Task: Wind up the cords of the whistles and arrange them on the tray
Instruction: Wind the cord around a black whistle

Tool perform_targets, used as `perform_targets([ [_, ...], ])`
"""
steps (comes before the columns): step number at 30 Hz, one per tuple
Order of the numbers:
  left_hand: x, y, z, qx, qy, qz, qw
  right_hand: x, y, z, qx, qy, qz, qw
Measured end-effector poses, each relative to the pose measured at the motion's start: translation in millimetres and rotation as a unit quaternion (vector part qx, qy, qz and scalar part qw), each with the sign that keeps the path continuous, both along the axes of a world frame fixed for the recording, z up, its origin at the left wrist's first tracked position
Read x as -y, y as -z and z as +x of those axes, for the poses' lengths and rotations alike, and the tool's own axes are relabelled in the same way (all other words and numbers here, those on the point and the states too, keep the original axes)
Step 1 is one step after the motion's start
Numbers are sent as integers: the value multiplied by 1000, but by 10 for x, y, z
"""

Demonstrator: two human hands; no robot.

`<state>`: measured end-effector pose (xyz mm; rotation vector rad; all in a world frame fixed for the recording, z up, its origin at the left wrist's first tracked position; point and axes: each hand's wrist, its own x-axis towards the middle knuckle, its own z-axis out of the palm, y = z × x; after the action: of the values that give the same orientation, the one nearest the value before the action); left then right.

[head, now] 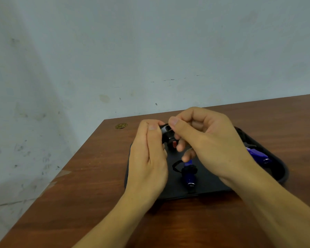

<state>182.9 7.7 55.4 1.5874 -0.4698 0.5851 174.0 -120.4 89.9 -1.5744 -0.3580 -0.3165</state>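
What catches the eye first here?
Two bare hands, the left hand and the right hand, meet above a black tray on the brown table, pinching a small dark whistle between them. Two blue whistles lie on the tray: one in the middle, another at the right.

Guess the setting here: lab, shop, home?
Probably a plain indoor workroom, though that is uncertain: a bare wooden table pushed against a scuffed, stained pale wall, with only a black tray of whistles on it. Nothing marks it as a lab.
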Motion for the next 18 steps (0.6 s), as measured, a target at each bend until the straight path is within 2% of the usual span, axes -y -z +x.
perform_targets([
  [2,6,-6,4,-2,-8,-1,1000,-13,38,18,6,1,15,1000],
  [5,16,-27,-7,7,-18,-2,1000,-6,79,48,51,37,-13,998],
  [7,30,-44,-23,2,-16,-20,1000,-29,107,62,40,10,16,999],
  [9,48,-55,-32,-28,1,-58,998,-85,159,79,34,-1,38,999],
  [12,87,-58,-48,-73,24,-109,991,-168,258,95,70,28,50,996],
  [18,108,-98,-95,-135,35,-173,975,-279,393,106,122,87,22,988],
])
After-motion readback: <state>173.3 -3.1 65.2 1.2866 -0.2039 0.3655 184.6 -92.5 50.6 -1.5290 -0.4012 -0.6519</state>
